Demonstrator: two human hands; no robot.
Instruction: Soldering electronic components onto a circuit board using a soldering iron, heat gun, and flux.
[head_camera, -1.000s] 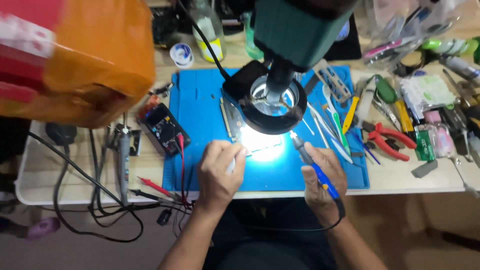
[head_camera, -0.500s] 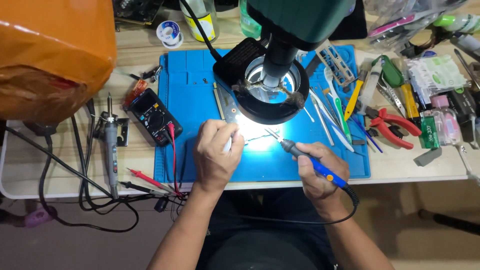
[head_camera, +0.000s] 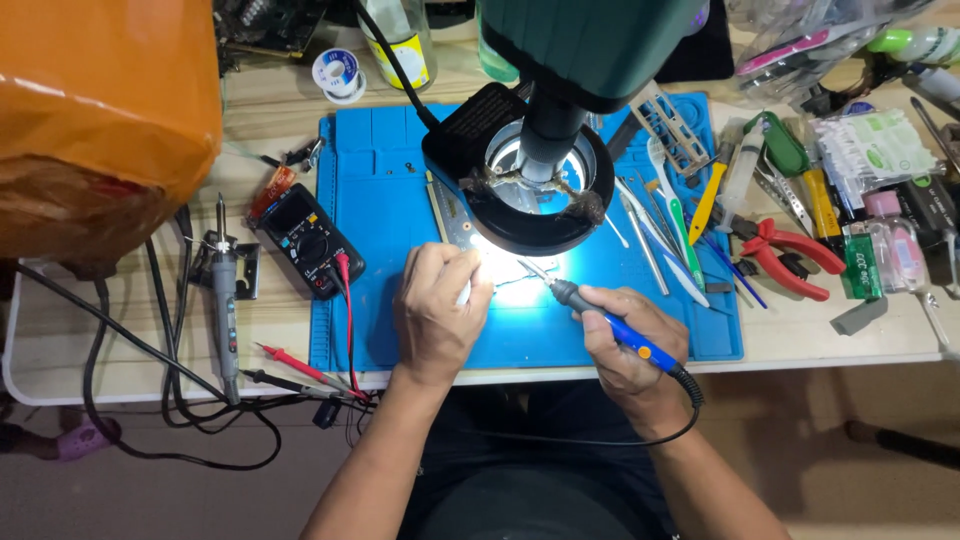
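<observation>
My right hand (head_camera: 625, 340) grips a blue-handled soldering iron (head_camera: 600, 318), its tip aimed at a brightly lit small part (head_camera: 515, 285) on the blue work mat (head_camera: 380, 230). My left hand (head_camera: 437, 310) rests on the mat just left of that bright spot, fingers curled down onto the lit piece; glare hides what they pinch. A green microscope (head_camera: 580, 50) with a black ring light (head_camera: 545, 200) hangs directly above the spot.
A multimeter (head_camera: 305, 240) with red probes lies left of the mat, beside a second soldering iron (head_camera: 222, 290) and cables. Tweezers, red pliers (head_camera: 790, 255), a solder spool (head_camera: 338, 72) and bottles crowd the right and back. An orange bag (head_camera: 100, 110) looms at left.
My right hand has swung the soldering iron's tip leftward to the lit part. My left hand stays by the bright spot. The camera view has shifted slightly.
</observation>
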